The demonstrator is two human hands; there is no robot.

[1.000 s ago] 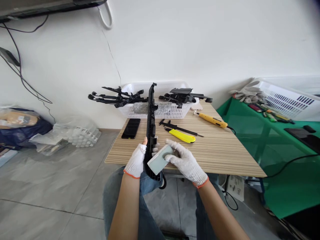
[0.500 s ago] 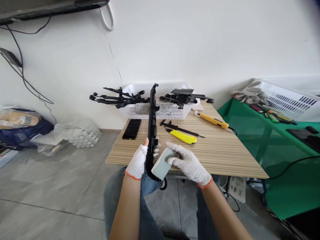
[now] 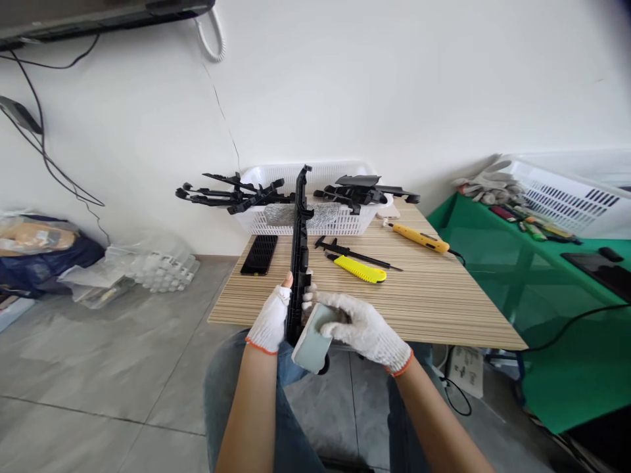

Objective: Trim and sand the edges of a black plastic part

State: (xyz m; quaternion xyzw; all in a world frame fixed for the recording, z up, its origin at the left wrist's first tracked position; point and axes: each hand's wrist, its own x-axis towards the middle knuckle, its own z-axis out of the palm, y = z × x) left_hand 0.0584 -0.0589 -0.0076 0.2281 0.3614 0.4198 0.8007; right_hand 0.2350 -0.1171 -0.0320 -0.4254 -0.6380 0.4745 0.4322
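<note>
My left hand [image 3: 271,318], in a white knit glove with a bare thumb, is closed around a long black plastic trim piece [image 3: 298,243]. The piece points away from me over the table's near edge, its far end in front of the basket. My right hand [image 3: 367,328], gloved in white too, grips a pale grey-green sanding block [image 3: 314,338]. The block is tilted at the near end of the trim piece and covers part of it; whether they touch I cannot tell. Some of my left fingers are partly hidden behind the piece.
Beyond the hands, a white basket [image 3: 355,226] holds several black plastic parts [image 3: 246,194]. On the table [image 3: 424,309] lie a phone [image 3: 259,255], a black caliper [image 3: 350,252], a yellow utility knife [image 3: 359,268] and a yellow corded tool [image 3: 420,238]. A green-covered table [image 3: 493,263] stands at right.
My right hand has moved the sanding block slightly down and left, towards me, along the near end of the trim piece. My left hand and the piece have hardly moved.
</note>
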